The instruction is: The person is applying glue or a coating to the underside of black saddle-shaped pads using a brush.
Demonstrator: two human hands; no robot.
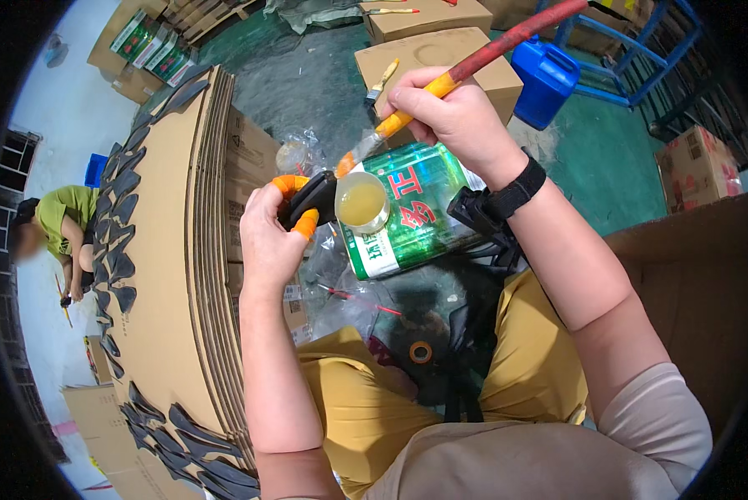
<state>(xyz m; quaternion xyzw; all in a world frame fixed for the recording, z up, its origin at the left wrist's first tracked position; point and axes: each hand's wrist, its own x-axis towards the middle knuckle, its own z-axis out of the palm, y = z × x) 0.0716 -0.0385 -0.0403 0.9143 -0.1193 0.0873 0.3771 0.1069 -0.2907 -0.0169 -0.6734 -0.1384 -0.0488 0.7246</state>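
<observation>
My right hand [453, 117] grips a brush [407, 112] with a long red and yellow handle. Its bristle end points down to the left, close beside a flat black piece [314, 202]; whether they touch, I cannot tell. That piece is pinched in my left hand [272, 225], which wears orange covers on its thumb and a finger. Just right of it, a clear cup [362, 203] of yellowish liquid stands on a green and white metal tin [428, 196].
On the left, stacked cardboard sheets [178, 217] carry several black curved pieces [124, 208]. A person [61, 221] in green crouches beyond. Ahead are a box [482, 71] with another brush [382, 79] and a blue jerrycan [547, 82]. An orange tape roll [420, 352] lies below.
</observation>
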